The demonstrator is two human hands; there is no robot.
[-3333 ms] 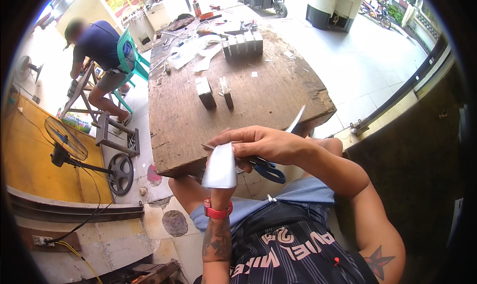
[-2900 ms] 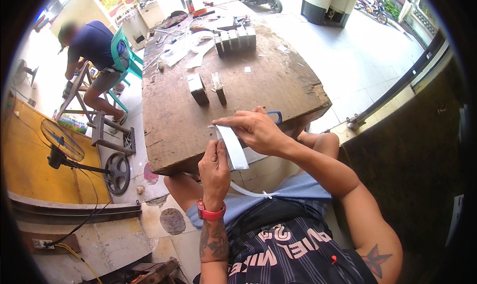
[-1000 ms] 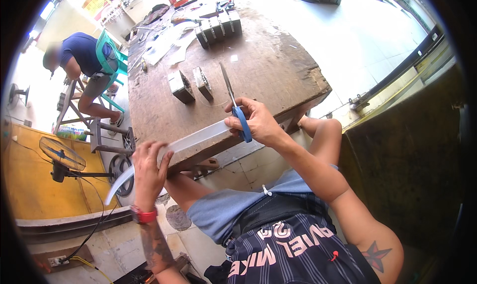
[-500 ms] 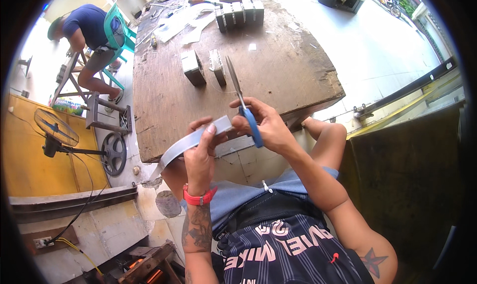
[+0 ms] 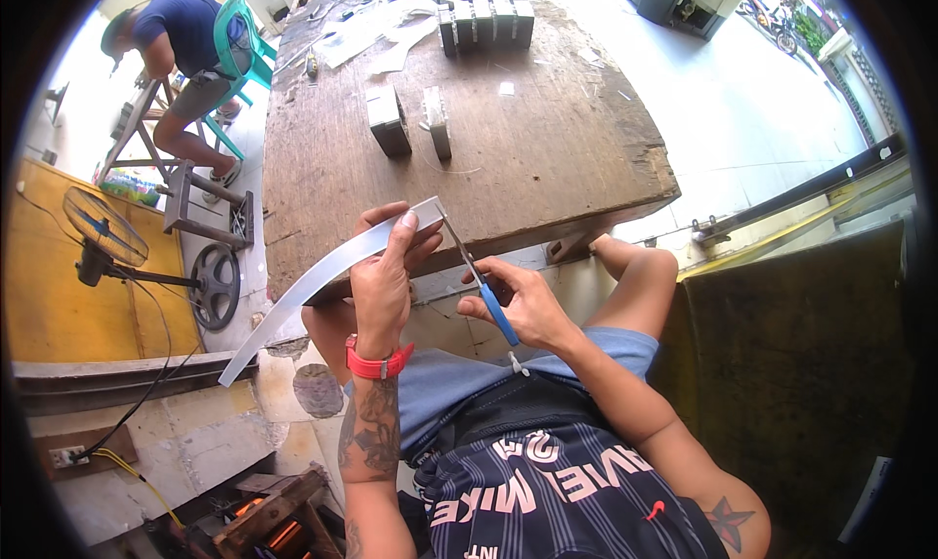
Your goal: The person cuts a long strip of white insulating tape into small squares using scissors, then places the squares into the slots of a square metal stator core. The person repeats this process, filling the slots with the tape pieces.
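Observation:
My left hand [image 5: 386, 280] pinches a long, whitish translucent strip [image 5: 311, 281] close to its squared upper end. The rest of the strip curves down to the left past the table edge. Blue-handled scissors [image 5: 499, 317] are in my right hand [image 5: 535, 310], its fingers around the handles. Their blades point up and left, with the tips at the right edge of the strip's end; whether they touch it I cannot tell. Beyond my hands, a dark block with a pale top [image 5: 389, 122] and a narrower block [image 5: 437, 124] stand on the wooden table [image 5: 547, 158].
A row of similar blocks [image 5: 486, 26], pale sheets [image 5: 352, 41] and tools lie at the table's far end. To the left are a fan [image 5: 105, 229] and a person [image 5: 186, 41] bent forward on a green chair [image 5: 244, 51]. A dark panel [image 5: 796, 364] stands right.
The scissors have come down and tilted left, bringing their blades to the strip's end. My left hand has shifted slightly left, and more of the strip's length now shows.

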